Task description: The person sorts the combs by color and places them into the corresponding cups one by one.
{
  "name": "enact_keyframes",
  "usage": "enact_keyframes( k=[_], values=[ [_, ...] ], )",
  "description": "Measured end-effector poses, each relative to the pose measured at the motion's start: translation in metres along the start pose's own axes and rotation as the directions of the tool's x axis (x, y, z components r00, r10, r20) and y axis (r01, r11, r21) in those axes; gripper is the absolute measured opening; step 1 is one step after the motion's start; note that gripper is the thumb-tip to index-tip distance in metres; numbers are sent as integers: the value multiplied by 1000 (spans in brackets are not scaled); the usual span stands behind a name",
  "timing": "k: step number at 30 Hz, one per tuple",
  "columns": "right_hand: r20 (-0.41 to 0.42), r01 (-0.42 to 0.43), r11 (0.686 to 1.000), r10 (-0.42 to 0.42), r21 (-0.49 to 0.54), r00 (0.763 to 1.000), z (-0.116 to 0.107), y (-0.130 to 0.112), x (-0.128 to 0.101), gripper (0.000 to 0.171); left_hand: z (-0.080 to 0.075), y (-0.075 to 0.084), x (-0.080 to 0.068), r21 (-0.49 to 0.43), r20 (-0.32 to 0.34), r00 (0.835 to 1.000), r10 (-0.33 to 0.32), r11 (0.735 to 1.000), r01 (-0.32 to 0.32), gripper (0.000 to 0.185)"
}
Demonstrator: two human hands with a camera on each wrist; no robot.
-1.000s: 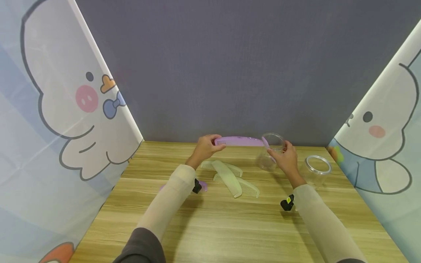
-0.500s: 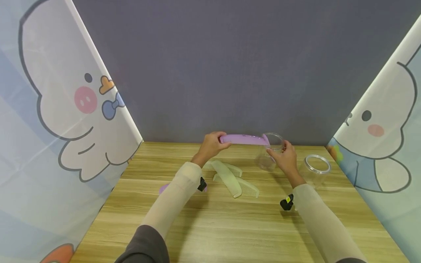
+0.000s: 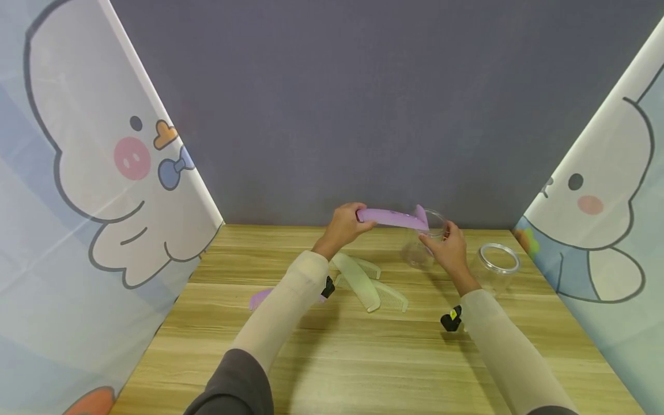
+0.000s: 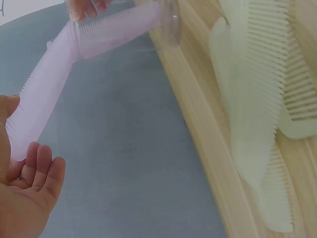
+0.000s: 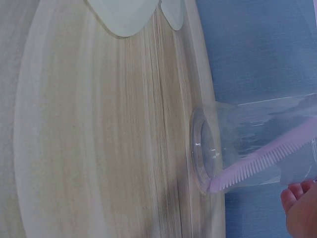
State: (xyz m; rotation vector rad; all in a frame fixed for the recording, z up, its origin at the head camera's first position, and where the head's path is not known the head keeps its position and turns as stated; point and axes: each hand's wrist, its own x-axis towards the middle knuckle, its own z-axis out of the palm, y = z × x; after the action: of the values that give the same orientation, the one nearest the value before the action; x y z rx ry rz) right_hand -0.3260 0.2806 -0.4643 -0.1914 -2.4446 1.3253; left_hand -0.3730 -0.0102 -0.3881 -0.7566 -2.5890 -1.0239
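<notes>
My left hand [image 3: 344, 227] pinches one end of a purple comb [image 3: 389, 217], which is raised above the table. The comb's far end meets the mouth of a clear jar [image 5: 237, 116]; whether it touches the rim I cannot tell. Around the jar's upper side, my right hand [image 3: 450, 251] grips with thumb and fingers. Inside the jar a second purple comb [image 4: 121, 29] leans at a slant, its lower end at the jar's base in the right wrist view. Several pale green combs [image 3: 358, 282] lie crossed in a pile below my left hand.
A second clear jar [image 3: 498, 271] stands on the table right of my right hand. Another purple comb [image 3: 259, 298] lies at left, partly covered by my left forearm. A grey panel [image 3: 332, 115] rises behind the table, with printed cloth walls at both sides.
My left hand has moved right and slightly up, carrying the purple comb so its far end now overlaps the jar's mouth. My right hand and the jar stay nearly in place.
</notes>
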Motion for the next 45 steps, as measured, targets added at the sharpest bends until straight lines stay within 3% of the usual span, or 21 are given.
enact_keyframes(
  k=[6,17,26,30,34,45],
  values=[
    [13,-9,1000,9,-1,1000,0,-1,-1,96,5,12,7,15,39,999,-12,1000,11,52],
    [3,7,1000,-7,-17,1000,0,0,0,96,16,29,17,-4,40,999,-13,1000,14,59],
    [6,6,1000,-6,-9,1000,-1,0,1,96,25,40,22,-90,113,990,79,994,-69,60],
    [10,-4,1000,4,-4,1000,0,0,1,98,28,42,21,-107,161,978,135,987,-118,64],
    [3,-2,1000,2,8,1000,1,-1,1,97,26,40,19,-104,183,972,149,986,-132,64],
    [-2,-7,1000,7,0,1000,1,-1,0,97,17,25,7,-77,235,968,83,995,-66,62]
  ],
)
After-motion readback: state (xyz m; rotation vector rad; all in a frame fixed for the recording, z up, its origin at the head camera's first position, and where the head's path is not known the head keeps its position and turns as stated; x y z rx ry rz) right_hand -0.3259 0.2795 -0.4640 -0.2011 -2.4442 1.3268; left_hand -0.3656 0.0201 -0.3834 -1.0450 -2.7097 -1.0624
